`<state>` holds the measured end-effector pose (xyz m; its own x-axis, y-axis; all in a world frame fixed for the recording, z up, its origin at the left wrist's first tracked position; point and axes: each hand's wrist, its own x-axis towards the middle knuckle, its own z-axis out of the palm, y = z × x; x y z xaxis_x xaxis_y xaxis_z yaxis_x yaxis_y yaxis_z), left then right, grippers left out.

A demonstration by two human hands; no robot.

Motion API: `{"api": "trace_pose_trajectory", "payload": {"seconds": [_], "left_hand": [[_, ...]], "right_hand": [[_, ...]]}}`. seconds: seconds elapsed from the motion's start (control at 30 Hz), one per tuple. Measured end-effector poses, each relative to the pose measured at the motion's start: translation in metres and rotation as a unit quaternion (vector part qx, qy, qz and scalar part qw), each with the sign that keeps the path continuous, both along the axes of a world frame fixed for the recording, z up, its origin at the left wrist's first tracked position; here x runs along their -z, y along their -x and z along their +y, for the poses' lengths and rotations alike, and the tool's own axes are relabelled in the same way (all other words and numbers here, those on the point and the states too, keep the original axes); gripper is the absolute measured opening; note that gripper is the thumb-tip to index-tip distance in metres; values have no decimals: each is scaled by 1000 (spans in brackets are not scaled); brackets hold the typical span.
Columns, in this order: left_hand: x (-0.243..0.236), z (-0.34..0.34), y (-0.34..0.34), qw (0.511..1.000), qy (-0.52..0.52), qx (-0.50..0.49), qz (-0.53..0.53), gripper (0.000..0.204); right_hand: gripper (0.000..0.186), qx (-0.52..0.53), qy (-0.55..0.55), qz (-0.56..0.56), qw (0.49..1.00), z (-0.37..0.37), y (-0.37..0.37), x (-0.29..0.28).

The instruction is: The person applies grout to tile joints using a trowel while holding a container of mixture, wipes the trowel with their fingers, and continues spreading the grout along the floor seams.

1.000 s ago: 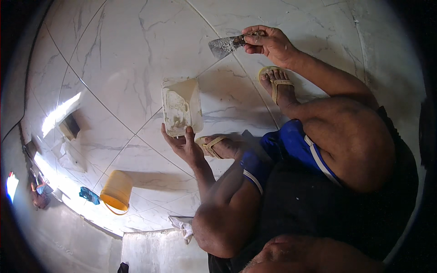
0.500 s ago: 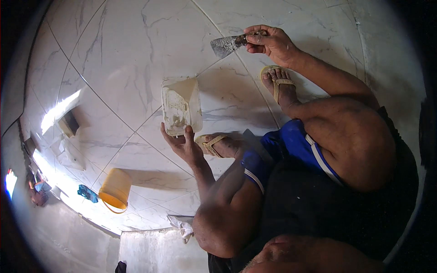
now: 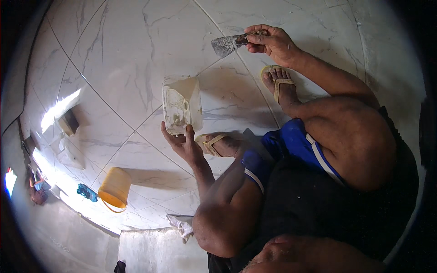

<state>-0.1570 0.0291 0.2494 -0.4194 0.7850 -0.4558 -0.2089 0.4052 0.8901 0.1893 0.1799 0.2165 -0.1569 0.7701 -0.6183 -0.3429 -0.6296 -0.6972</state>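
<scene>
My left hand [image 3: 186, 141] grips the lower end of a white plastic container [image 3: 182, 104] with pale paste smeared inside. Higher up, my right hand [image 3: 273, 45] holds the handle of a putty knife [image 3: 224, 44], its metal blade speckled with white paste and angled toward the left. Both are above a white, grey-veined tiled floor [image 3: 114, 59]. My feet in yellow flip-flops [image 3: 280, 88] are set below the knife and beside the container.
A yellow bucket [image 3: 114, 186] is at the lower left, with a blue crumpled item [image 3: 87, 192] beside it. A dark block [image 3: 68, 122] and white scraps [image 3: 68, 152] lie farther up. A white cloth [image 3: 182, 227] lies near a concrete edge. Small indistinct items [image 3: 38, 186] sit at the far left.
The knife and my right hand have shifted very slightly up and to the right. My left hand and the container are nearly unchanged, and both grips stay the same.
</scene>
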Motion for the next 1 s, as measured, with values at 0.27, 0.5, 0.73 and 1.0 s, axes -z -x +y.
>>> {"api": "trace_pose_trajectory", "payload": {"seconds": [0.27,0.5,0.73,1.0], "left_hand": [[4,-5,2,1000,-22,0,-9,85],[0,-2,-1,1000,-18,-4,1,85],[-1,0,1,1000,-5,0,7,85],[-1,0,-1,1000,-11,1,10,84]], "right_hand": [[40,-3,0,-4,1000,0,1,-1],[37,-2,-1,-3,1000,-1,1,-1],[37,-3,-11,1,1000,-1,1,0],[38,-3,-5,-2,1000,-1,2,-1]]}}
